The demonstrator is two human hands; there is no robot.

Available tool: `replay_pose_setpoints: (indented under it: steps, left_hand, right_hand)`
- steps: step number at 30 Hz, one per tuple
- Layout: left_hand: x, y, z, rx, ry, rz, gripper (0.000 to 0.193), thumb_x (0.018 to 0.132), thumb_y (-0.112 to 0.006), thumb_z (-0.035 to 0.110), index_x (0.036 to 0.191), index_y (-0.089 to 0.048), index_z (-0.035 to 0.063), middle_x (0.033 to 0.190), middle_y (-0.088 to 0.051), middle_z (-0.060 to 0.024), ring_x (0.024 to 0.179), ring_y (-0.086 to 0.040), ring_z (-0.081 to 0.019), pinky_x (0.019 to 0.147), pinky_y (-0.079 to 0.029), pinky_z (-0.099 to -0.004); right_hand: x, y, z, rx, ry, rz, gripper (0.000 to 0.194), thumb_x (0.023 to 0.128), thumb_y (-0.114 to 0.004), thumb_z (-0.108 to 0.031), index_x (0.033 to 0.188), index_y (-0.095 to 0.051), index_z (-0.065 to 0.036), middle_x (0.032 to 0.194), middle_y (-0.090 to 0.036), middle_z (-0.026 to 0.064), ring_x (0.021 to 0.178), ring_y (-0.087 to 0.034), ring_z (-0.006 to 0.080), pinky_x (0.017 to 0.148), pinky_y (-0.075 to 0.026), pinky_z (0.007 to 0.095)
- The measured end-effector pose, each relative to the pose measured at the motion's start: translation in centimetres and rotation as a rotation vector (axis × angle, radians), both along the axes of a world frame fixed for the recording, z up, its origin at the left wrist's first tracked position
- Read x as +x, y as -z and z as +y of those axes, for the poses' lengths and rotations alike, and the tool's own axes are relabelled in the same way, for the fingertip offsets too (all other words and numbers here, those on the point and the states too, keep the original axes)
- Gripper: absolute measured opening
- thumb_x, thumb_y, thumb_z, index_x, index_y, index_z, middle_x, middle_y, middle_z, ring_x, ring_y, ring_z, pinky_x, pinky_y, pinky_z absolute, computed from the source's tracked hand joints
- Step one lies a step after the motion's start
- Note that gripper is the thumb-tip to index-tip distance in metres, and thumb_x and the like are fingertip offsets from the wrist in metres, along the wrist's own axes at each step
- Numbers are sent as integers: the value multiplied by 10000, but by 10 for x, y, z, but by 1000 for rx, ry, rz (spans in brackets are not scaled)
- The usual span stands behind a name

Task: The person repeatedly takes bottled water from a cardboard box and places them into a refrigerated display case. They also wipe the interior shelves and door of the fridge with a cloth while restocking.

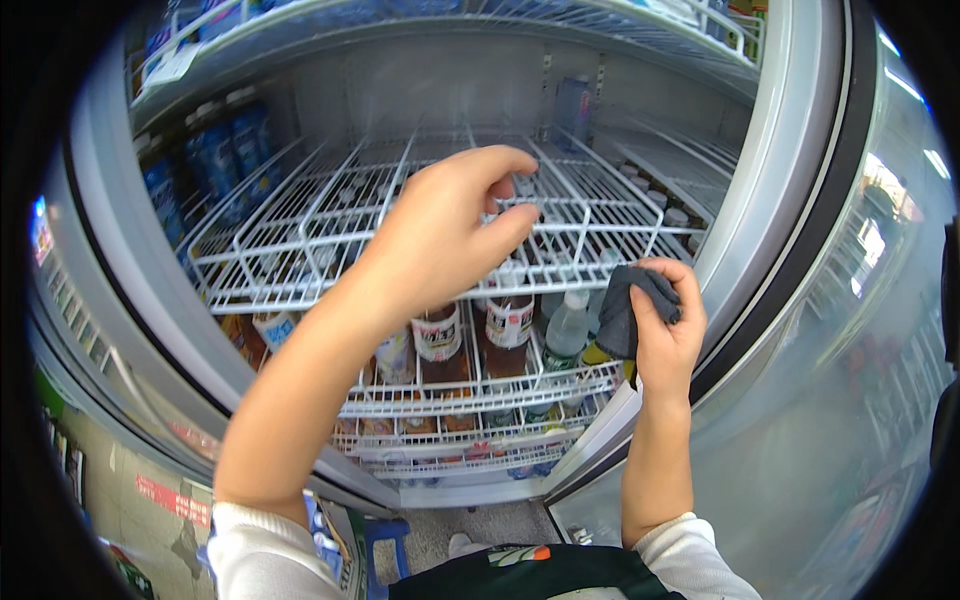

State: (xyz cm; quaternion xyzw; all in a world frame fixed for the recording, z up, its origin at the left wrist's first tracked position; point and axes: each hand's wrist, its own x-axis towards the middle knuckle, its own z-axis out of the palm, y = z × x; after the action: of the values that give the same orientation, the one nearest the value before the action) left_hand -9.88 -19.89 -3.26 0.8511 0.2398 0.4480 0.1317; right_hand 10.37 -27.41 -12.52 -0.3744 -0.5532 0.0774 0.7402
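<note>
My left hand [469, 217] is over a white wire shelf [585, 225] in an open drinks fridge, its thumb and fingers curved and apart with nothing seen between them. At the shelf's front right corner, my right hand [667, 322] grips a dark grey cloth [630, 311] that hangs down from the fingers. Just below the shelf stand bottles of brown drink [510, 322] with white labels and a clear bottle with a white cap [568, 330]. A single bluish bottle [574, 112] stands at the back of the wire shelf.
Blue bottles [244, 146] stand on the left side. Another shelf [465, 26] with bottles crosses above. The glass door [810, 360] stands at the right, near my right arm. Several capped bottles [675, 217] show beneath the right racks. A blue plastic stool [386, 536] and a box are on the floor.
</note>
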Motion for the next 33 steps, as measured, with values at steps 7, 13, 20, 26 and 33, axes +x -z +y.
replay_pose_setpoints:
  steps: [7, 13, 20, 26, 33]
  left_hand:
    - [104, -64, 152, 27, -176, 493, 608, 744, -652, 256, 1263, -463, 1, 1146, -552, -223, 1066, -542, -328, 893, -437, -388]
    - [174, -89, 243, 141, -227, 727, 754, 696, -698, 296, 1334, -396, 30, 1237, -517, -202, 1108, -525, -328, 890, -451, -366]
    - [239, -97, 348, 329, -357, 773, 602, 686, -672, 205, 1190, -439, -28, 1068, -583, -225, 943, -591, -355, 821, -499, -402]
    - [296, -83, 416, 535, -421, 738, 545, 743, -620, 205, 1205, -431, -13, 1136, -531, -219, 1047, -560, -341, 903, -467, -419]
    - [313, -79, 418, 352, -372, 817, 700, 671, -719, 232, 1220, -392, -54, 1222, -434, -261, 1061, -541, -364, 914, -463, -411]
  right_hand:
    - [29, -44, 67, 74, 459, -388, 226, 761, -620, 21, 974, -554, -17, 897, -591, 83, 838, -579, 192, 769, -446, 284]
    - [32, -28, 85, 69, 459, -582, 323, 619, -577, 60, 933, -539, -7, 881, -567, 183, 829, -554, 384, 715, -456, 394]
    - [42, -24, 84, 49, 378, -539, 383, 604, -607, 39, 975, -533, -21, 910, -583, 158, 829, -570, 350, 727, -469, 393]
    - [46, -19, 83, 9, 346, -530, 493, 568, -641, 51, 1041, -525, -24, 984, -572, 155, 916, -566, 338, 791, -468, 381]
    - [47, -17, 83, 5, 308, -527, 534, 552, -666, 57, 1061, -520, -13, 1019, -558, 152, 946, -556, 335, 806, -467, 382]
